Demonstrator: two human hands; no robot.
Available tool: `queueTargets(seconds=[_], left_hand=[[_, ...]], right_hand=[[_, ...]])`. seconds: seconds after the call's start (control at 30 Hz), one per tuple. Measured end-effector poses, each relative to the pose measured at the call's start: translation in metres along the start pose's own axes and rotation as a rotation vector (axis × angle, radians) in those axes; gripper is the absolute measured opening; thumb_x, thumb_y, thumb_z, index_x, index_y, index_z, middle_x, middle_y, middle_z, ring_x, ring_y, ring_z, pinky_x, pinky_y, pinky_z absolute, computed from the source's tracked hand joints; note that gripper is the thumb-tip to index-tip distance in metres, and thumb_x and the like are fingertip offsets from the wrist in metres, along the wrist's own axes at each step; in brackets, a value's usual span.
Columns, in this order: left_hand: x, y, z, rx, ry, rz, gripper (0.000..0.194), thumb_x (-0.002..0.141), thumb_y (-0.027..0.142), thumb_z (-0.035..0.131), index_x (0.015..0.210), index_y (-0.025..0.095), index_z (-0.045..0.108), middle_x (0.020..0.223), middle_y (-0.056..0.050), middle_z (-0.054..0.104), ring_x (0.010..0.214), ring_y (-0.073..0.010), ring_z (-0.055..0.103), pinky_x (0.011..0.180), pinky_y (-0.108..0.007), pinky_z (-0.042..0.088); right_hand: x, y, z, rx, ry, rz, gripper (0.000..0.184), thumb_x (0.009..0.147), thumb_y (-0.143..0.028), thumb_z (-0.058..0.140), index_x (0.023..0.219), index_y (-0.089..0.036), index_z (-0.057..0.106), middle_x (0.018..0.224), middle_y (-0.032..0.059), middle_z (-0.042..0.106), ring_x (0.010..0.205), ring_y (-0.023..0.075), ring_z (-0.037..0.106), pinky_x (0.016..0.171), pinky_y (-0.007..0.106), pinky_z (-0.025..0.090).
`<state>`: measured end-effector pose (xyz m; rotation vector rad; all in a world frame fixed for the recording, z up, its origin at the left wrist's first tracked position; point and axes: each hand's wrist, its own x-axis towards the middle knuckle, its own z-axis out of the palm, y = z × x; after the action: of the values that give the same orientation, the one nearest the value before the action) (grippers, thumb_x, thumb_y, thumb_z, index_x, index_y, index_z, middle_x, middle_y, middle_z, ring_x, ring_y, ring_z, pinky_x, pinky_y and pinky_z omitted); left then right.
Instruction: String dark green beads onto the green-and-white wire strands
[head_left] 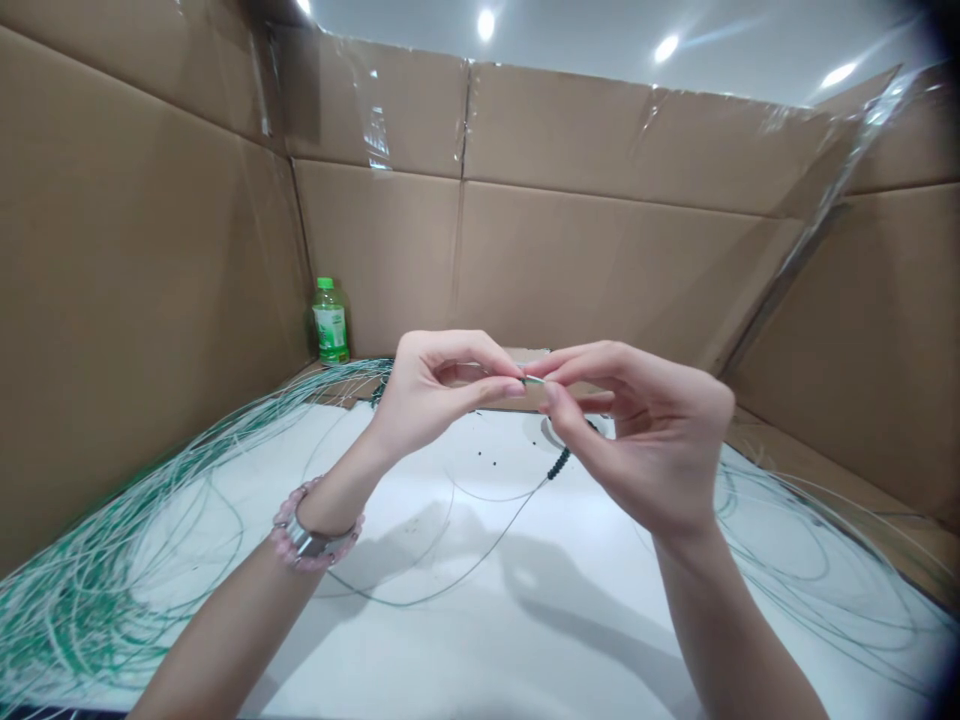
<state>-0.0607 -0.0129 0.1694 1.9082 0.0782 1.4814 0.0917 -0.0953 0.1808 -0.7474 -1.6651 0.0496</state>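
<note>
My left hand [435, 395] and my right hand [637, 440] meet in the air above the white table [480, 620]. Both pinch the tip of a thin green cord [480, 555] between thumb and forefinger, fingertips almost touching. A short run of small dark beads [558, 464] hangs on the cord just below my right hand. From there the cord drops in a loop onto the table. On my left wrist are a pink bead bracelet and a watch [311, 540].
Bundles of thin green and white cords [112, 560] curve over the table's left side, more on the right [817, 540]. A green bottle [331, 322] stands in the back left corner. Loose dark beads [486, 458] lie mid-table. Taped cardboard walls [600, 260] enclose the space.
</note>
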Motion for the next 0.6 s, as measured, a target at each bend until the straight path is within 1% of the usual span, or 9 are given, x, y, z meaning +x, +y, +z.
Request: queueTargets(seconds=[0.17, 0.3, 0.4, 0.6], left_hand=[[0.0002, 0.0015, 0.0013, -0.006, 0.017, 0.000, 0.004, 0.069, 0.014, 0.075, 0.070, 0.017, 0.072, 0.067, -0.001, 0.070, 0.060, -0.0090, 0.064, 0.052, -0.017, 0.053], [0.0006, 0.0035, 0.0018, -0.001, 0.024, 0.003, 0.004, 0.068, 0.014, 0.075, 0.068, 0.017, 0.072, 0.067, -0.001, 0.070, 0.058, -0.0083, 0.063, 0.050, -0.016, 0.052], [0.0009, 0.0036, 0.0013, 0.000, 0.025, -0.009, 0.005, 0.068, 0.017, 0.076, 0.067, 0.016, 0.072, 0.065, -0.002, 0.070, 0.057, -0.0089, 0.063, 0.049, -0.016, 0.052], [0.0005, 0.0025, 0.0020, 0.009, 0.017, 0.016, 0.005, 0.069, 0.019, 0.076, 0.069, 0.017, 0.071, 0.067, -0.002, 0.070, 0.058, -0.0095, 0.064, 0.049, -0.017, 0.053]], right_hand=[[-0.0008, 0.0011, -0.0004, 0.033, 0.005, -0.008, 0.015, 0.070, 0.000, 0.065, 0.074, -0.014, 0.065, 0.081, 0.0015, 0.071, 0.074, 0.0133, 0.067, 0.054, 0.022, 0.061], [-0.0002, -0.0005, -0.0007, 0.036, 0.008, -0.008, 0.016, 0.069, 0.000, 0.065, 0.074, -0.015, 0.064, 0.080, 0.0007, 0.071, 0.073, 0.0131, 0.067, 0.054, 0.022, 0.061], [-0.0004, -0.0015, -0.0001, 0.027, 0.015, -0.005, 0.018, 0.069, 0.001, 0.065, 0.073, -0.016, 0.064, 0.081, 0.0001, 0.071, 0.073, 0.0133, 0.068, 0.053, 0.021, 0.061], [-0.0019, -0.0011, 0.0010, 0.012, 0.031, -0.036, 0.019, 0.068, 0.001, 0.065, 0.074, -0.018, 0.064, 0.081, -0.0007, 0.071, 0.075, 0.0135, 0.068, 0.054, 0.021, 0.061]])
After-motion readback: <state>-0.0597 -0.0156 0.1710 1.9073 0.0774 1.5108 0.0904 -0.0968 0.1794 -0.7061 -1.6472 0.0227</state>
